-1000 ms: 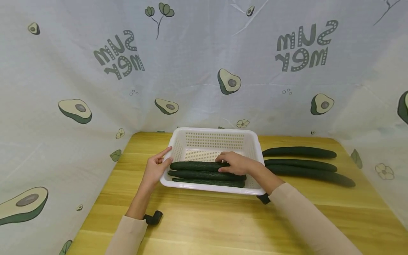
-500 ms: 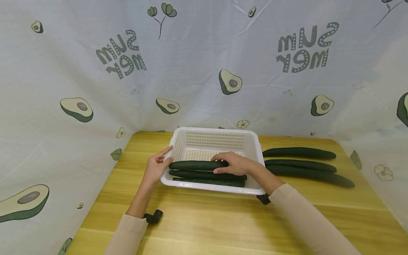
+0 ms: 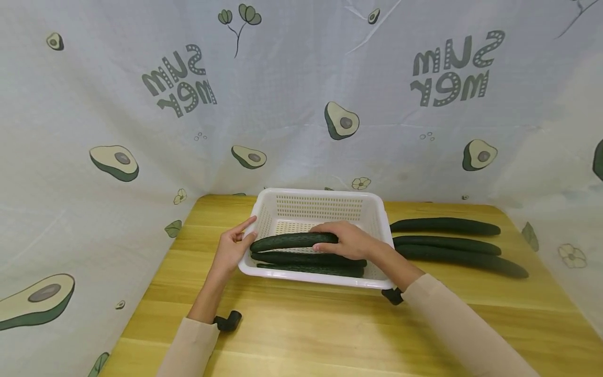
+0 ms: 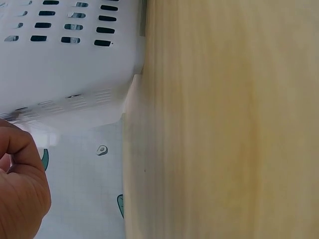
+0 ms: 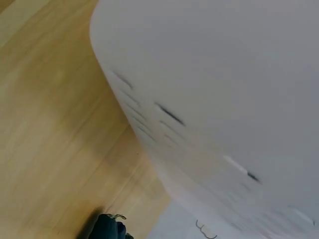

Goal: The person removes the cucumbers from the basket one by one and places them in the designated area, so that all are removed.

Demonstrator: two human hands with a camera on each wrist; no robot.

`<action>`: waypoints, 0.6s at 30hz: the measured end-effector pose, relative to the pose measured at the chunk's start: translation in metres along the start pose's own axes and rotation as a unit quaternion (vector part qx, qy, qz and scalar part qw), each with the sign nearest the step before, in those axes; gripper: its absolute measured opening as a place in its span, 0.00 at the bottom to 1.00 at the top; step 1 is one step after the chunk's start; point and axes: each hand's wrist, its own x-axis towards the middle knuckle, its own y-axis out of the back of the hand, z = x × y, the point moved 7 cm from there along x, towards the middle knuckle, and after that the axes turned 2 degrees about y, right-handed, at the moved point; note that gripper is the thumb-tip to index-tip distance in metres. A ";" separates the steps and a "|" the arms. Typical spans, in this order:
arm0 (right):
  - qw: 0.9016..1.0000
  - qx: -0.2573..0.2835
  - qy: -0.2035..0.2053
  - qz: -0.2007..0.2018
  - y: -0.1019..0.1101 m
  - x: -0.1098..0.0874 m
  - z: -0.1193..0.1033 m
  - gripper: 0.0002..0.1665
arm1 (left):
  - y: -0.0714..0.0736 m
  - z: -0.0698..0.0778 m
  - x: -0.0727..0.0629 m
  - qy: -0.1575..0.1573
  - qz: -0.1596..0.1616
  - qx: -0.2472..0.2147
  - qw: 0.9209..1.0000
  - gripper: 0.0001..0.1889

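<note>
A white plastic basket [image 3: 322,193] with slotted walls stands on the table. My left hand [image 3: 229,253] grips its left rim, thumb on the edge; the left wrist view shows the curled fingers [image 4: 22,179] beside the wall. Inside, my right hand [image 3: 347,241] holds a dark green cucumber [image 3: 287,241] near its right end, thumb in front and fingers behind. That cucumber slants, its left end low by the left wall. Two more cucumbers lie along the front of the basket, a middle one [image 3: 297,258] and a front one [image 3: 315,269]. The right wrist view shows only the basket's outside [image 5: 209,74] up close.
On the table [image 3: 301,335] right of the basket lie three cucumbers: one at the back [image 3: 445,225] and two side by side, the nearer one [image 3: 471,259] longer. A black wrist device [image 3: 228,321] sits at my left forearm. A printed cloth [image 3: 282,94] hangs behind.
My right hand has shifted slightly left and back with the cucumber. Its right end has risen, and a gap now shows between it and the middle cucumber. The left hand keeps its hold.
</note>
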 end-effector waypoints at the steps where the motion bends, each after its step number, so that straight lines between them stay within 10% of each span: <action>1: 1.000 -0.008 -0.001 0.006 0.002 0.000 -0.001 0.32 | 0.000 0.000 0.000 0.001 0.000 0.001 1.000 0.24; 18: 0.996 -0.048 0.026 0.071 0.057 -0.019 -0.030 0.30 | 0.002 -0.001 0.001 -0.001 0.000 0.009 1.000 0.25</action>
